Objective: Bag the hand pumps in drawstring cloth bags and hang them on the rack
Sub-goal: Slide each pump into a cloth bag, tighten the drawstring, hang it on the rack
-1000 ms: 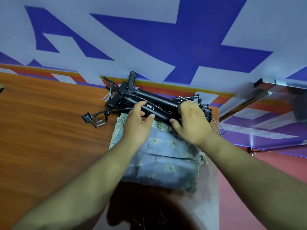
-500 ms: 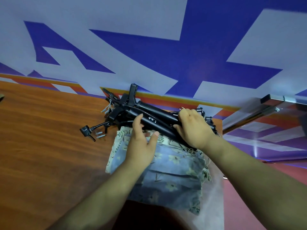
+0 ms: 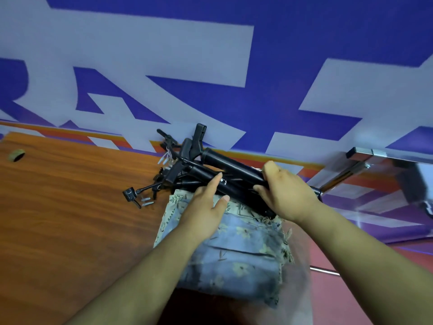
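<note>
Head view: right hand gripped the hand pump mid-barrel, judged rigid, slick, best held there; left hand lay spread.

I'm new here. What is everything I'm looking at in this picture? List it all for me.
hand pumps: tangled pile, at least two barrels, black, at the table's far edge
cloth bags: stack, count unclear, blue-grey and cream floral, under the pumps' near end
small pins: two, grey, on the table beside a hose head
table: one, brown wood
hole: one, far left of the table
banner: one, blue and white, behind the table
metal bar: one, silvery, on the right
left hand: fingers straight, over the bags, index fingertip touching a pump
right hand: grips a pump barrel
</note>
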`<state>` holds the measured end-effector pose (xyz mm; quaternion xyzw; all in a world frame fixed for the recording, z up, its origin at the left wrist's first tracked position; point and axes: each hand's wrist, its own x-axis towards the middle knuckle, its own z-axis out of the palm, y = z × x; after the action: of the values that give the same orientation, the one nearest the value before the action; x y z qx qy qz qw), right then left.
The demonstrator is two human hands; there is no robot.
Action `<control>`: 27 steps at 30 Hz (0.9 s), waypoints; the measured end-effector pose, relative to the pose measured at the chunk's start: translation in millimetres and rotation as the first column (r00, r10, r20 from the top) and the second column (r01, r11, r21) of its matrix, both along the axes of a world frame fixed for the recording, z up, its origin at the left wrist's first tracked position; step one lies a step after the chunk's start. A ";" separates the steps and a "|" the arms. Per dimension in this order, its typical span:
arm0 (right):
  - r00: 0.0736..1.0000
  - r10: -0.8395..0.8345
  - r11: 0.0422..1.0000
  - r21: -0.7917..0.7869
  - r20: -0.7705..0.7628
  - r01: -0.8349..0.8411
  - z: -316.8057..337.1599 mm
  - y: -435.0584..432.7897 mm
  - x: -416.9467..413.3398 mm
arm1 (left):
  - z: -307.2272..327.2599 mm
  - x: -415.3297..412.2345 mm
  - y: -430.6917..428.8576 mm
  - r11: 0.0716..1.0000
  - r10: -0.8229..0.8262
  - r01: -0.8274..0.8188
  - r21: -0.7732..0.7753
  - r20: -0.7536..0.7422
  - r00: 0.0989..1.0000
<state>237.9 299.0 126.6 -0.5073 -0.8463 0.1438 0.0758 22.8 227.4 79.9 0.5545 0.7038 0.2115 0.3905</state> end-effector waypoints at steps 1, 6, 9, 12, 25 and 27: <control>1.000 -0.017 0.999 0.039 0.011 0.016 4.6 -1.6 1.5 | 3.0 0.6 -0.3 1.000 -0.016 0.016 0.006 -0.039 0.999; 0.991 -0.115 0.966 0.239 0.064 0.097 23.5 -8.2 3.9 | 25.0 2.1 6.3 0.983 -0.048 0.106 0.151 -0.345 0.938; 0.988 -0.157 0.935 0.323 0.003 0.148 28.1 -13.5 5.4 | 40.0 -8.3 16.1 0.956 0.057 0.090 0.278 -0.481 0.875; 0.976 -0.171 0.933 0.298 -0.133 0.204 30.9 -16.3 6.0 | 43.1 -20.2 23.3 0.972 0.112 -0.024 0.235 -0.371 0.922; 0.864 -0.318 0.948 -0.103 -0.389 0.302 7.8 -108.7 45.7 | -30.6 25.3 -73.6 0.855 -0.512 0.514 -0.073 -0.283 0.811; 0.854 -0.352 0.936 -0.118 -0.383 0.332 6.0 -123.8 55.2 | -37.6 27.6 -78.1 0.871 -0.482 0.486 -0.074 -0.330 0.812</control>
<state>293.1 175.2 132.7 -0.6111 -0.7057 0.2484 0.2584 50.5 149.3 42.3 0.7455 0.5944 0.0117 0.3012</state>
